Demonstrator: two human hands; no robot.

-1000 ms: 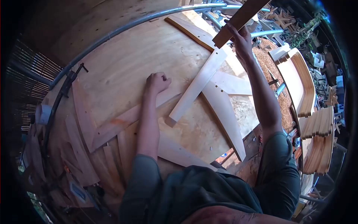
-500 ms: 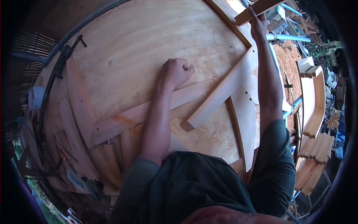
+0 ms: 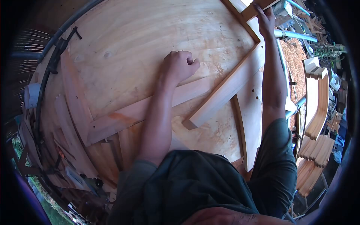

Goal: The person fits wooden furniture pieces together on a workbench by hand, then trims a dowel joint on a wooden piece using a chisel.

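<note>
My right hand (image 3: 265,18) grips a wooden board (image 3: 253,12) at the top right, its fingers wrapped round the edge. Part of that board runs out of view at the top. My left hand (image 3: 181,65) is curled above the plywood sheet (image 3: 150,33); whether anything small is inside its fingers is hidden. Below it lies a long angled wooden piece (image 3: 131,112), partly covered by my left forearm. To the right, a pale plank (image 3: 225,90) lies slanted across the sheet, beside a tapered piece with two dark holes (image 3: 249,123).
A dark bar clamp (image 3: 50,71) stands at the sheet's left edge, near a white cylindrical container (image 3: 32,95). Wooden strips (image 3: 73,131) lie at the lower left. On the right are stacked curved wooden parts (image 3: 318,108), wood shavings (image 3: 294,60) and a metal pipe (image 3: 296,35).
The view has shifted, so the sheet and pieces appear displaced. My right hand and its board are nearer the top edge. My left hand stays curled and has risen slightly in view.
</note>
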